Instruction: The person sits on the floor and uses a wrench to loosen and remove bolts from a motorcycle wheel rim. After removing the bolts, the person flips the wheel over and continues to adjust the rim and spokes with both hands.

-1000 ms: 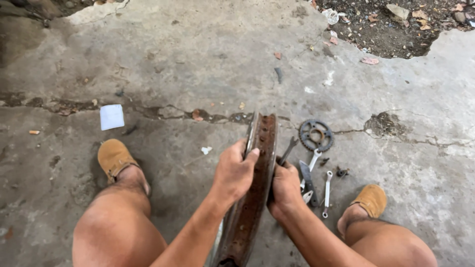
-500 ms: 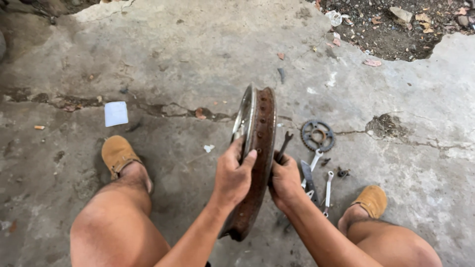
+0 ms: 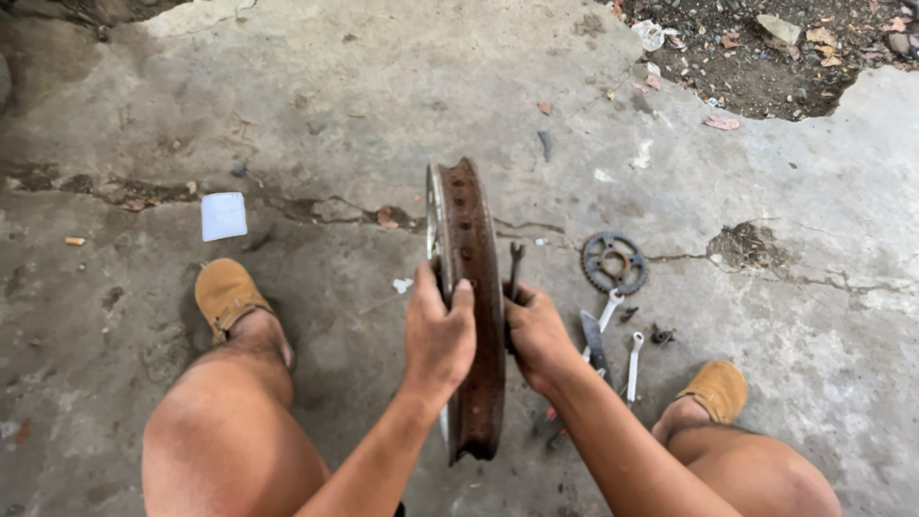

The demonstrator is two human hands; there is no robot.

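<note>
Cracked concrete floor point(image 3: 287, 115); hands grip rusty round rim point(image 3: 476, 287).

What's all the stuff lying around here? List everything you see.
Wheel rim: one, rusty brown, upright on edge between the knees, gripped from both sides.
Sprocket: one, dark grey, flat on the concrete to the right of the rim.
Wrenches: several, silver and dark, on the floor beside the right hand.
White square piece: one, on the floor at left.
Concrete floor: grey, cracked.
Shoes: two, tan.
Left hand: on the rim.
Right hand: on the rim's other side.
</note>
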